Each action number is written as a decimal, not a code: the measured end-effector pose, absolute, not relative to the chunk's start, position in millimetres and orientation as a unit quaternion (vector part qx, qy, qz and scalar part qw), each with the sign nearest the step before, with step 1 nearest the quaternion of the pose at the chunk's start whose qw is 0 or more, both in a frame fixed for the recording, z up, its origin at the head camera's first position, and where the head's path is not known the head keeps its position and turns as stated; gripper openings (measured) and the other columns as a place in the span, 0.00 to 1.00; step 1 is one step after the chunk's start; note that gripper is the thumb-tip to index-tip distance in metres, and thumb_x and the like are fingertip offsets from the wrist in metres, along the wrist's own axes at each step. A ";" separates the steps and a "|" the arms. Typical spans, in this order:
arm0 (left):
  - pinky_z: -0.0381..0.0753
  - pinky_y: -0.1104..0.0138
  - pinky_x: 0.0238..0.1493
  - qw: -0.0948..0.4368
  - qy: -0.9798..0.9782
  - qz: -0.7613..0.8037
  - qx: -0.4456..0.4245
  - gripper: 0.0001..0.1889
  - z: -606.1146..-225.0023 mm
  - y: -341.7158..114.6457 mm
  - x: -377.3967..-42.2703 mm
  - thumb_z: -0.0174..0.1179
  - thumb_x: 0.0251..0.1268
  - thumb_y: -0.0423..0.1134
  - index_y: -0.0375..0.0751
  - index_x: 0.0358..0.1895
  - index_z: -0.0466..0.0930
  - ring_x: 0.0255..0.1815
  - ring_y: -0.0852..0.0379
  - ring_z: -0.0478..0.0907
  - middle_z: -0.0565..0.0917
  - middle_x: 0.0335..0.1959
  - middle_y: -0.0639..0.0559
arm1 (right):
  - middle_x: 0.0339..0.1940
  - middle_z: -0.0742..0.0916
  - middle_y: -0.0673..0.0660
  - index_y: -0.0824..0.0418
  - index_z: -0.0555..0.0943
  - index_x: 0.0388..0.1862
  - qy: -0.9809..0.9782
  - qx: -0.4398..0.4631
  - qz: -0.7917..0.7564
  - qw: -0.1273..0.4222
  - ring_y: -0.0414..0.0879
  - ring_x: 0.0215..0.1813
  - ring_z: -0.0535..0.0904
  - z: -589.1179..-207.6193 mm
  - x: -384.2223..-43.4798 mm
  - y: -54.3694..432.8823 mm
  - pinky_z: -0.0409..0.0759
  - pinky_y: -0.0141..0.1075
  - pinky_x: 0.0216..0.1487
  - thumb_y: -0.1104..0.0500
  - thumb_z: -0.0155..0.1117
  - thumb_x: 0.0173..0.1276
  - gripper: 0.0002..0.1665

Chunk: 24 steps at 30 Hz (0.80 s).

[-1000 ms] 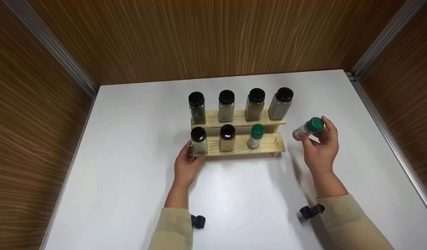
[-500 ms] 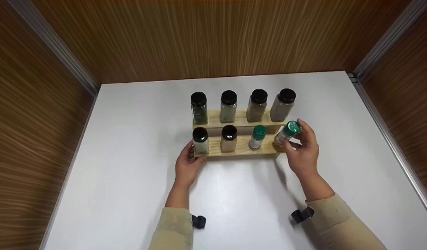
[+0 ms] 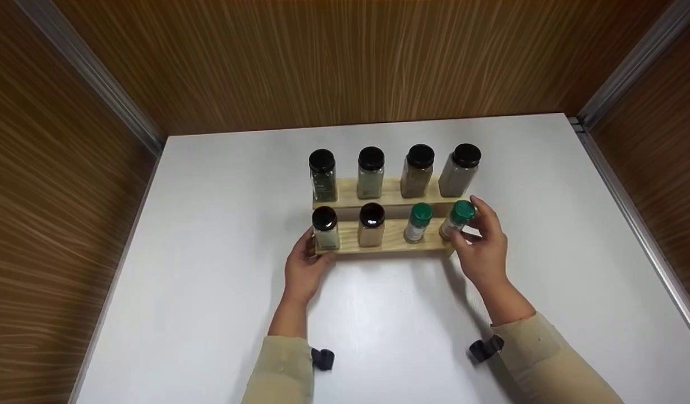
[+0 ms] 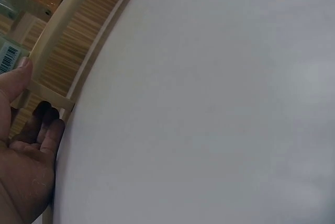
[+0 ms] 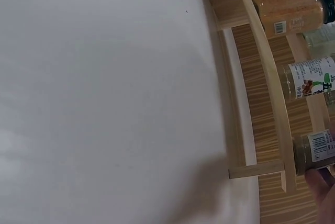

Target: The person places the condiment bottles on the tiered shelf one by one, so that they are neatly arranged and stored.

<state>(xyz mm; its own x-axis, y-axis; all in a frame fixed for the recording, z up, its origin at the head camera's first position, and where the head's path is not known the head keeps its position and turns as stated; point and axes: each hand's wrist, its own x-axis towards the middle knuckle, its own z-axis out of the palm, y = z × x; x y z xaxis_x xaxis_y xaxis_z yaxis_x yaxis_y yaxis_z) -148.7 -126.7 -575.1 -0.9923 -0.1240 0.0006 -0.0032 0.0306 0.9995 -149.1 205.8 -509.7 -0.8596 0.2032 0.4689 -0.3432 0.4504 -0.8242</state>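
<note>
A two-tier wooden spice rack [image 3: 350, 240] stands on the table with jars on both shelves. My left hand [image 3: 304, 272] grips its lower left end. In the left wrist view, the thumb lies on the shelf's front edge and the fingers [image 4: 49, 130] bend in by the end support. With my right hand [image 3: 482, 255] I hold a small green-capped spice jar [image 3: 456, 220] between thumb and fingers at the lower shelf's right end. In the right wrist view, this jar's base [image 5: 299, 155] is at the shelf board. Another green-capped jar [image 3: 417, 224] stands just left of it.
Two black-capped jars [image 3: 371, 227] share the lower shelf, on its left half. Several taller black-capped jars [image 3: 418, 173] line the upper shelf; the rightmost [image 3: 458, 171] leans right. Around the white table [image 3: 210, 252] rise wood-grain panels [image 3: 345, 62].
My right hand has carried the green-capped jar leftward from beside the rack onto the lower shelf's right end, and the jar is more upright. My left hand keeps its grip on the rack.
</note>
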 end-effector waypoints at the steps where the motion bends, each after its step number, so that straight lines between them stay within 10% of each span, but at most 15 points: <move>1: 0.81 0.60 0.58 0.045 -0.717 -0.694 0.045 0.38 -575.2 -127.0 -149.0 0.73 0.65 0.28 0.31 0.77 0.68 0.59 0.43 0.80 0.82 0.62 0.34 | 0.50 0.87 0.67 0.65 0.72 0.75 -0.810 0.042 0.524 0.260 0.31 0.51 0.81 -510.3 -149.0 205.3 0.82 0.22 0.45 0.79 0.73 0.63 0.42; 24: 0.80 0.68 0.54 0.049 -0.675 -0.736 0.032 0.44 -571.3 -131.6 -146.5 0.75 0.62 0.27 0.28 0.79 0.61 0.59 0.48 0.78 0.76 0.65 0.33 | 0.59 0.82 0.65 0.68 0.64 0.77 -0.829 0.020 0.510 0.227 0.49 0.62 0.78 -519.1 -140.7 214.9 0.76 0.30 0.56 0.72 0.80 0.60 0.49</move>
<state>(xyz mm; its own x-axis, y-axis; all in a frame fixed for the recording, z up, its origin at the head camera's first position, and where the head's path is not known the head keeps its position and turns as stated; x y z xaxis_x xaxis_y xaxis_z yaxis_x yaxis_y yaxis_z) -146.5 -131.6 -571.3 -0.9932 -0.1151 0.0187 0.0285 -0.0845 0.9960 -140.7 214.9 -519.1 -0.8959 0.1980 0.3977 -0.2657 0.4787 -0.8368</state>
